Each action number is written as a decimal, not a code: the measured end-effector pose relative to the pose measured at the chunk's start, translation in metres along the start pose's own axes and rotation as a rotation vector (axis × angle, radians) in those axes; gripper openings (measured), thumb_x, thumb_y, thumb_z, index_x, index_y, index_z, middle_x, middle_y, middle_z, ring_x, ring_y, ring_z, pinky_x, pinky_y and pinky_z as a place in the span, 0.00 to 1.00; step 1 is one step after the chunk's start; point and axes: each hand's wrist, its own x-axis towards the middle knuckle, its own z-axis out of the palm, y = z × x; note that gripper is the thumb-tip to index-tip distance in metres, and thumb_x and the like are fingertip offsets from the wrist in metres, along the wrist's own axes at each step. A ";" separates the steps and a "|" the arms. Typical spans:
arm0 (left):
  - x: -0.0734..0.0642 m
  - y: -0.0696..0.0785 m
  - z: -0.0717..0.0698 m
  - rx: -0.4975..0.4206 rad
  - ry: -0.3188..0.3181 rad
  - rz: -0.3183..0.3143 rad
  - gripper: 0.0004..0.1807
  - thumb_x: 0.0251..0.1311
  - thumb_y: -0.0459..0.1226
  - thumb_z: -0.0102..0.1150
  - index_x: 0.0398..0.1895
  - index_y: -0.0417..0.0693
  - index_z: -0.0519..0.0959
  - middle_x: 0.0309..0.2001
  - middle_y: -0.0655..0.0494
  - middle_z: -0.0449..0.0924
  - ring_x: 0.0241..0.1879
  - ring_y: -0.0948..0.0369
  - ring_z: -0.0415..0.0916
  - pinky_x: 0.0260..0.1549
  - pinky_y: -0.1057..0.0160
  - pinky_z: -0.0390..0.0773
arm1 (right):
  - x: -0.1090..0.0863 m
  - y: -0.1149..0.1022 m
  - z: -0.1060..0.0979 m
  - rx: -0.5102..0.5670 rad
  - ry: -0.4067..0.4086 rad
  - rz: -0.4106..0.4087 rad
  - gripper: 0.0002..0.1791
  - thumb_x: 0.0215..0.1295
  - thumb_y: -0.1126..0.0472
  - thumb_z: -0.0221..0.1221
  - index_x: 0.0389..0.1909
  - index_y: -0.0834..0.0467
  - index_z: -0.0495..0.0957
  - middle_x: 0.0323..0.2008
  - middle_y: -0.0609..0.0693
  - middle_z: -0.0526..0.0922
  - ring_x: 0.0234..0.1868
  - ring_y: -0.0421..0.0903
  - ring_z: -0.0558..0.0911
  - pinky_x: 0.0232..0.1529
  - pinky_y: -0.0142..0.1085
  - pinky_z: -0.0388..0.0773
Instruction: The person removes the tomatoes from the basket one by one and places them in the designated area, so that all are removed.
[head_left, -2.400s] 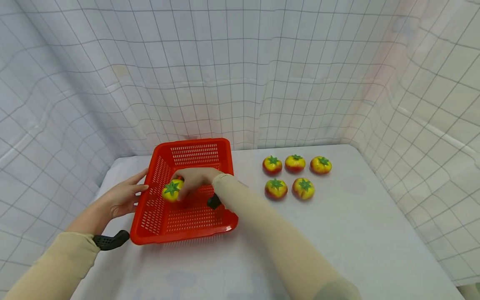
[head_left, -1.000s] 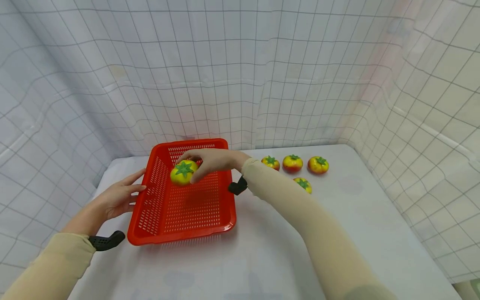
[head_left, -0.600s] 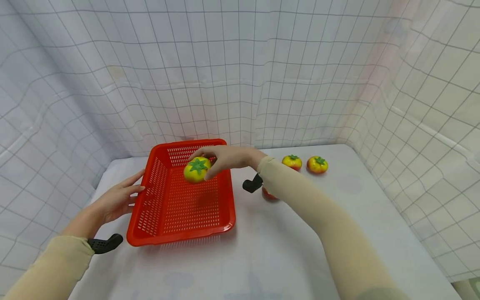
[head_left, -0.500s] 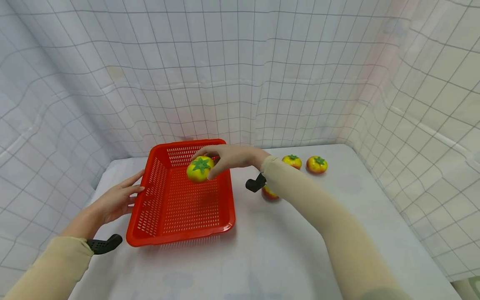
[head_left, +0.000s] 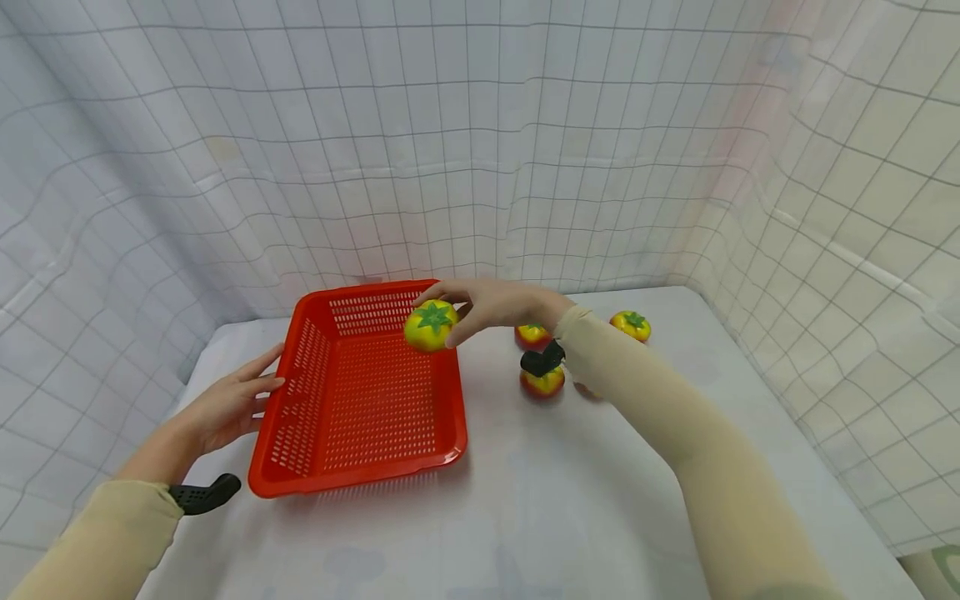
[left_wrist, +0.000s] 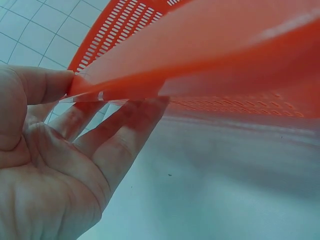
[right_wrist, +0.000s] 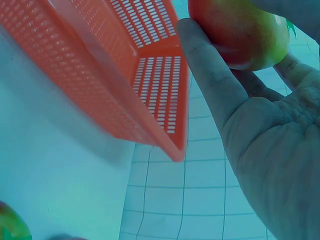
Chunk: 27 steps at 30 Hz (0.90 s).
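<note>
My right hand holds a red-and-yellow tomato with a green star-shaped top, raised over the right side of the red basket. The right wrist view shows the fruit's red underside between thumb and fingers. At the basket's left rim is my left hand. Close up, the left wrist view has the thumb at the rim's edge and the other fingers reaching under it. No fruit shows inside the basket, whose floor is a perforated grid.
Right of the basket, more tomatoes lie on the white table: a near one, one behind it, and one farther right. My right sleeve partly covers others. A white grid-patterned curtain encloses the back and sides.
My right hand, low in the basket with a tomato earlier, has risen and moved right and away from me, still holding it. My left hand stays at the rim.
</note>
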 end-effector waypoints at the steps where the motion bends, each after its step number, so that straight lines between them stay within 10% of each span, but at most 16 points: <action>1: 0.000 -0.001 0.000 -0.004 0.000 0.000 0.41 0.80 0.45 0.47 0.83 0.65 0.33 0.63 0.61 0.70 0.54 0.59 0.80 0.51 0.49 0.82 | -0.003 0.000 -0.002 0.002 0.002 0.003 0.35 0.61 0.55 0.71 0.68 0.35 0.71 0.60 0.46 0.77 0.62 0.47 0.74 0.59 0.45 0.77; 27: -0.001 0.002 0.002 -0.051 -0.017 -0.004 0.42 0.80 0.43 0.47 0.83 0.65 0.33 0.59 0.65 0.72 0.52 0.58 0.80 0.50 0.49 0.83 | -0.052 0.017 -0.029 0.012 0.091 0.062 0.38 0.61 0.53 0.71 0.71 0.36 0.69 0.63 0.48 0.73 0.64 0.51 0.71 0.62 0.51 0.73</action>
